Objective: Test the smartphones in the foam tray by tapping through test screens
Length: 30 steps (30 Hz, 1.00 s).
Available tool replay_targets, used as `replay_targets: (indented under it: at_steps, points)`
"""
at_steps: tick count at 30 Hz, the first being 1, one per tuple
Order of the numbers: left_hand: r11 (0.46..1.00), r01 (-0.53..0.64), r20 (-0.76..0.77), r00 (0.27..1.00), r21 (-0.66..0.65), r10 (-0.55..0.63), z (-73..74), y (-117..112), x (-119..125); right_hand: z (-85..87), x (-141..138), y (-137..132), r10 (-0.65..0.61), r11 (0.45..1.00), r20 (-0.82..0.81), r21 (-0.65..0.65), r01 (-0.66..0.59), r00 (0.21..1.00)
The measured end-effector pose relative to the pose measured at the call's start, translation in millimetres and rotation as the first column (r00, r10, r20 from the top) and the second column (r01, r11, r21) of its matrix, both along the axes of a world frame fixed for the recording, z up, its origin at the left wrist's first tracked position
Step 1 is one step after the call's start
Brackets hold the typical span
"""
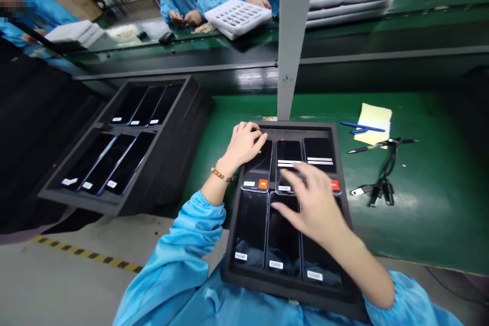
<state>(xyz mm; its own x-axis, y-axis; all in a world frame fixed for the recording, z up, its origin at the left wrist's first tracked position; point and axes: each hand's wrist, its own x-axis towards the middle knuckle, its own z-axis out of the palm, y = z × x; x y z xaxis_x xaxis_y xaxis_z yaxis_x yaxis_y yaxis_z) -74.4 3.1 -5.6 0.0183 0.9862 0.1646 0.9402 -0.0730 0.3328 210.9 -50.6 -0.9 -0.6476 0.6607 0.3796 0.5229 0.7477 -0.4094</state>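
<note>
A black foam tray lies in front of me, holding several dark smartphones in two rows. At the top left phone, my left hand rests over the upper end, fingers bent but apart, fingertips partly hidden. This phone's screen shows an orange square and a small green mark. My right hand, a little blurred, hovers over the tray's middle with fingers spread and nothing between them. Below its fingertips is the top middle phone, lit with white bars. The top right phone shows similar bars. Lower-row phones have dark screens.
Stacked black foam trays with more phones stand at left. On the green table lie yellow notes, blue pens and short black cables. A grey post rises behind the tray. Co-workers in blue handle white trays beyond.
</note>
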Motion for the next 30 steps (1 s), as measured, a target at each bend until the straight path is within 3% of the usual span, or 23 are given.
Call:
replay_targets:
  at_steps: [3, 6, 12, 13, 14, 16, 17, 18, 19, 21, 24, 25, 27, 28, 29, 30]
  points:
    - [0.999, -0.048, 0.160, 0.986, 0.014, 0.045, -1.7, 6.2, 4.9, 9.1, -38.8, -10.7, 0.073, 0.995, 0.196, 0.059, -0.086, 0.978]
    - [0.997, -0.072, 0.287, 0.956, 0.026, 0.061, -0.6, 5.3, 7.2, 7.6, -52.1, -9.7, 0.075, 0.991, 0.262, 0.091, -0.102, 0.962]
    - [0.990, -0.140, 0.559, 0.822, 0.016, 0.107, 11.1, -17.2, 5.0, -2.7, -46.2, -14.1, -0.006, 0.987, 0.144, 0.159, -0.017, 0.990]
    - [0.986, -0.165, 0.655, 0.746, 0.008, 0.120, 13.4, -24.1, 5.6, -3.5, -45.5, -14.8, -0.005, 0.984, 0.124, 0.179, -0.017, 0.992]
    - [0.982, -0.191, 0.776, 0.617, -0.014, 0.131, 15.4, -31.9, 6.6, -4.0, -45.0, -15.1, 0.002, 0.979, 0.108, 0.201, -0.024, 0.994]
    - [0.975, -0.203, 0.971, 0.203, -0.086, 0.128, 18.9, -49.2, 9.3, -3.4, -44.0, -14.8, 0.021, 0.967, 0.061, 0.254, -0.036, 0.998]
    - [0.977, -0.173, 0.992, -0.018, -0.124, 0.122, 20.3, -58.2, 10.5, -2.4, -43.5, -14.3, 0.031, 0.960, 0.031, 0.279, -0.038, 0.999]
    - [0.981, -0.119, 0.973, -0.191, -0.151, 0.127, 21.4, -67.1, 11.4, -1.0, -43.0, -13.8, 0.038, 0.954, -0.001, 0.297, -0.036, 0.999]
    - [0.985, -0.048, 0.944, -0.295, -0.168, 0.146, 22.4, -75.6, 12.0, 1.0, -42.6, -13.3, 0.043, 0.951, -0.034, 0.308, -0.030, 0.999]
    - [0.974, 0.112, 0.884, -0.410, -0.194, 0.224, 24.2, -89.5, 13.1, 6.3, -41.6, -12.1, 0.040, 0.950, -0.102, 0.313, -0.006, 0.994]
    - [0.931, 0.277, 0.798, -0.492, -0.237, 0.349, 28.4, -100.6, 17.7, 15.4, -35.7, -8.5, 0.020, 0.956, -0.194, 0.292, 0.038, 0.981]
    - [0.929, 0.268, 0.784, -0.504, -0.257, 0.362, 30.1, -102.0, 20.2, 17.5, -31.3, -6.2, 0.015, 0.958, -0.224, 0.281, 0.050, 0.975]
    - [0.945, 0.125, 0.819, -0.473, -0.301, 0.324, 33.2, -103.5, 24.9, 18.6, -18.4, 0.3, -0.007, 0.966, -0.284, 0.246, 0.080, 0.959]
    - [0.952, -0.003, 0.871, -0.405, -0.306, 0.279, 34.3, -104.5, 26.3, 17.2, -10.4, 4.3, -0.031, 0.970, -0.317, 0.220, 0.105, 0.948]
    - [0.948, -0.157, 0.934, -0.276, -0.275, 0.226, 35.2, -105.8, 26.5, 14.7, -1.8, 8.5, -0.065, 0.973, -0.347, 0.186, 0.137, 0.936]
    - [0.929, -0.314, 0.980, -0.090, -0.194, 0.175, 35.8, -107.7, 25.4, 11.3, 6.8, 12.4, -0.104, 0.974, -0.367, 0.150, 0.170, 0.924]
